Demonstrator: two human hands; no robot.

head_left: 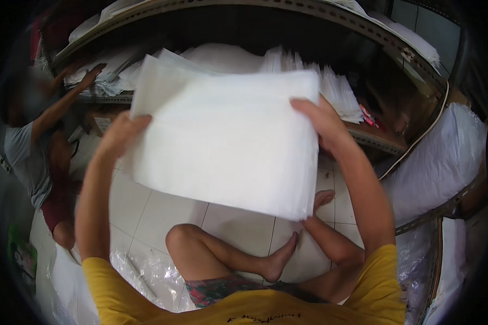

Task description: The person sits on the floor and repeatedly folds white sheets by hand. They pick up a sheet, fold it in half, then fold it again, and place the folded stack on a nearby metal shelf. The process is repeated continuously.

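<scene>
A thick stack of white sheets (228, 141), perhaps paper or thin plastic, is held up in front of me between both hands. My left hand (126, 132) grips its left edge, thumb on the face toward me and fingers hidden behind. On the right edge, my right hand (321, 122) pinches the stack in the same way, its fingers mostly out of sight. The top left corner fans out into separate layers. Behind the stack, more white sheets (339, 95) stand on a shelf.
A metal-edged shelf (374, 138) curves across the far side, with a red and white object (367, 115) on it. At left, a co-worker (30, 146) reaches into white sheets. Large white bundles (444, 162) sit at right. Clear plastic film (146, 273) lies on the tiled floor (162, 216).
</scene>
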